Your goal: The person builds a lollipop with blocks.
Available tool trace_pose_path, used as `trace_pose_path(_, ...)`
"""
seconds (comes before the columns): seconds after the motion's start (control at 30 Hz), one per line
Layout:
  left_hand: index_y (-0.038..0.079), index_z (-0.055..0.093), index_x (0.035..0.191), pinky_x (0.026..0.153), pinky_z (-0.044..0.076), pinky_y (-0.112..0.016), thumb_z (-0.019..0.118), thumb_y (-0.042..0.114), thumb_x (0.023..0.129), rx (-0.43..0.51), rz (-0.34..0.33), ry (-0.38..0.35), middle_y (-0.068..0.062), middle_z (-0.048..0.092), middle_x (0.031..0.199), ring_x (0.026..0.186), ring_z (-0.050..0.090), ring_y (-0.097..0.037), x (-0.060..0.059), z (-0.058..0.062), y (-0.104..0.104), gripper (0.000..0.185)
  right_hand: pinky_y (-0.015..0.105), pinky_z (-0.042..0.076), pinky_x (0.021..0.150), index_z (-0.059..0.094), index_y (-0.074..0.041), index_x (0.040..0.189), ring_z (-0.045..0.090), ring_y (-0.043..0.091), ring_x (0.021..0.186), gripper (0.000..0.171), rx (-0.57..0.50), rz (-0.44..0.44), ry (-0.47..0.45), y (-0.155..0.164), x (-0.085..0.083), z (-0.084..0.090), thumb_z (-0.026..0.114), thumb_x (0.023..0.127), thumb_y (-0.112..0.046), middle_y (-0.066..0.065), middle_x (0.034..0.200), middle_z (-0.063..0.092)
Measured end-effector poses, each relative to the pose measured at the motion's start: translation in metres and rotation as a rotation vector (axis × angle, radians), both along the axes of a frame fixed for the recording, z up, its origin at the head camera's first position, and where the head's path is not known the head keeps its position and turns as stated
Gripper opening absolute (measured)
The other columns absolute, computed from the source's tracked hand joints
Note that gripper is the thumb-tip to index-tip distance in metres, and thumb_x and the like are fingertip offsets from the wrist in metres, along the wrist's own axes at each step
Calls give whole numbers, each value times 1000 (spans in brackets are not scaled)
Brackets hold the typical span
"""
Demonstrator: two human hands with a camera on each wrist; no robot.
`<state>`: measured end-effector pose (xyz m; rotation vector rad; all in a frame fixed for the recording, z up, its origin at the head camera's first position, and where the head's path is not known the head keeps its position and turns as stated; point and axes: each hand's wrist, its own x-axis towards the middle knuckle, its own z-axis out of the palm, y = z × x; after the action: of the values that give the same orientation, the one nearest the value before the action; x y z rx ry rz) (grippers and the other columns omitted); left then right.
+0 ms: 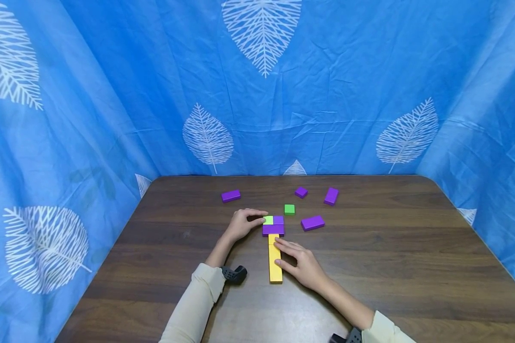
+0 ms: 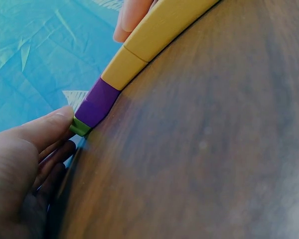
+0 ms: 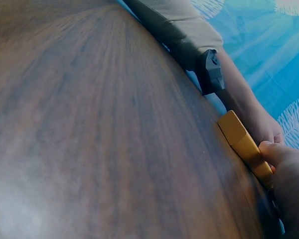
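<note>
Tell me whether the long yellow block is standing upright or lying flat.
Lying flat. The long yellow block rests lengthwise on the table, its far end meeting a short yellow block; the right hand rests against its side.

Yellow bar [image 1: 275,264], purple block [image 1: 273,229], lime-green square [image 1: 268,220] — dark-brown wood table [image 1: 390,247], blue curtain [image 1: 111,85] — white leaf prints.

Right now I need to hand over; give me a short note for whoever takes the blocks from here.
Left hand: straight fingertips touching the light green block, holding nothing.
Right hand: fingers resting against the long yellow block.
Laid so far on the table: the yellow block, a short yellow one beyond it, then a purple bar, with light green and small purple squares on the far side.
Left loose: a green cube and four purple blocks farther back.
</note>
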<state>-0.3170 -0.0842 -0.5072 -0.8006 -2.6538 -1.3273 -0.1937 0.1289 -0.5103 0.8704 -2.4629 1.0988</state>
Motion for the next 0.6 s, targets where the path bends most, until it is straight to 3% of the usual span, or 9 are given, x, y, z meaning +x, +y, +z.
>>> trace_pose_path(0.6,16,71,108,94,43,-34,66,23,87,-10,7,-47,1,68,105,106,58,-14,0,1,0,23,45,42,94,61,-6,122,52,27,116,43,12,-8,-6,0,1,1,67,85,-26,4,130,54)
